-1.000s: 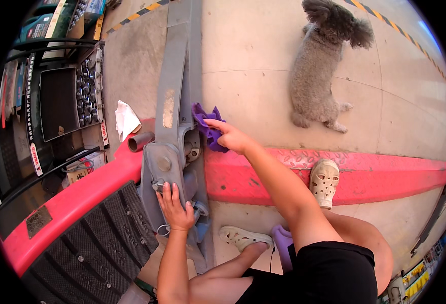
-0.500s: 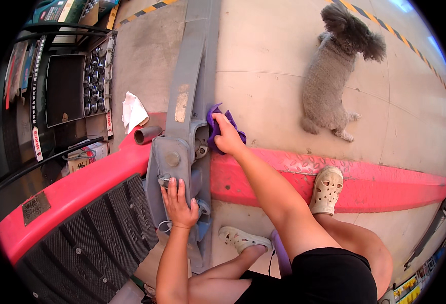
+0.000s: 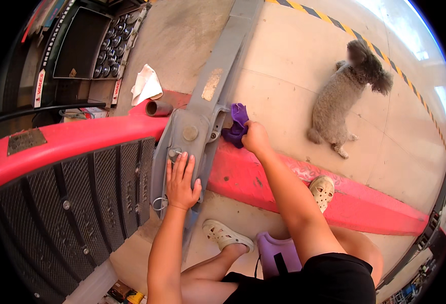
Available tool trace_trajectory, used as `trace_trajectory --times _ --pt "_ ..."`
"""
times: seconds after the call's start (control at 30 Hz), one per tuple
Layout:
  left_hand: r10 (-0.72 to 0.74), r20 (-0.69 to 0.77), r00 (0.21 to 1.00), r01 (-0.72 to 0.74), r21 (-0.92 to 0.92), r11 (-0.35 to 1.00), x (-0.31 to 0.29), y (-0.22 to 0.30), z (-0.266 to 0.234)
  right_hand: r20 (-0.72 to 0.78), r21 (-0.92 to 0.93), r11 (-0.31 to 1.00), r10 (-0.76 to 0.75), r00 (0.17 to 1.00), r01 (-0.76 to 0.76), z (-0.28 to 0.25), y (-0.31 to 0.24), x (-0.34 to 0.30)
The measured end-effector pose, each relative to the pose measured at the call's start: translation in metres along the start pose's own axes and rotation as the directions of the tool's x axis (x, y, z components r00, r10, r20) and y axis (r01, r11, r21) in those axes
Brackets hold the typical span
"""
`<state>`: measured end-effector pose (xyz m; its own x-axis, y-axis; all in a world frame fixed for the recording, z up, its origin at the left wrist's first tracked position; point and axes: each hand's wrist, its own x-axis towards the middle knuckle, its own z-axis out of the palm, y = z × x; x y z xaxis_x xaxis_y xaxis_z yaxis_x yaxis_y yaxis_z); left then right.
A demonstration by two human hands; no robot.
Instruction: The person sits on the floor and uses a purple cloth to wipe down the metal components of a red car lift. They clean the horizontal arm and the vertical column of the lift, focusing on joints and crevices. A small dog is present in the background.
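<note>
A purple cloth (image 3: 238, 124) hangs bunched in my right hand (image 3: 256, 138), whose fingers are closed round it. It is beside the right edge of a long grey metal lift arm (image 3: 223, 68). My left hand (image 3: 181, 186) lies with fingers stretched out on the arm's grey pivot bracket (image 3: 188, 119), just below a bolt head (image 3: 174, 154). A larger round pin end (image 3: 190, 133) shows above that bolt. A wire ring (image 3: 160, 203) hangs beside my left wrist.
Red metal legs (image 3: 314, 195) spread low on both sides; a black ribbed pad (image 3: 86, 187) covers the left one's front. A pipe piece (image 3: 158, 108) and white cloth (image 3: 146, 85) lie behind. A grey dog (image 3: 334, 104) lies at right. A purple stool (image 3: 279, 256) is beneath me.
My right hand has drawn the purple cloth a little away from the bracket's side. My left hand stays on the bracket. The whole view has turned and shifted.
</note>
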<state>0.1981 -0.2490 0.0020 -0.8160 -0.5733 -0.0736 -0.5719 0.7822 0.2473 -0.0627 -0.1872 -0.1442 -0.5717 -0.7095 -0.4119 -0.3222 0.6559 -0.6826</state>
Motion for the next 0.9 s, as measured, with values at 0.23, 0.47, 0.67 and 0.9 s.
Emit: trace_trajectory --times 0.23,0.47,0.67,0.9 --pt "-0.068 -0.087 0.994 0.073 0.062 0.995 -0.011 0.028 -0.010 0.188 0.138 0.987 0.057 0.980 -0.084 -0.077 -0.031 -0.042" --pt "-0.542 -0.207 0.814 0.230 -0.743 0.629 -0.073 0.130 0.008 0.357 0.553 0.831 -0.172 0.918 -0.059 -0.137 -0.090 -0.101" --pt "-0.499 0.425 0.756 -0.025 -0.743 -0.669 -0.081 0.205 -0.006 0.546 0.302 0.947 -0.074 0.834 -0.113 -0.148 -0.143 -0.193" --pt "-0.485 0.437 0.757 -0.283 -0.449 -0.848 -0.115 0.236 0.004 0.624 -0.044 0.991 -0.072 0.778 0.127 -0.146 -0.127 -0.269"
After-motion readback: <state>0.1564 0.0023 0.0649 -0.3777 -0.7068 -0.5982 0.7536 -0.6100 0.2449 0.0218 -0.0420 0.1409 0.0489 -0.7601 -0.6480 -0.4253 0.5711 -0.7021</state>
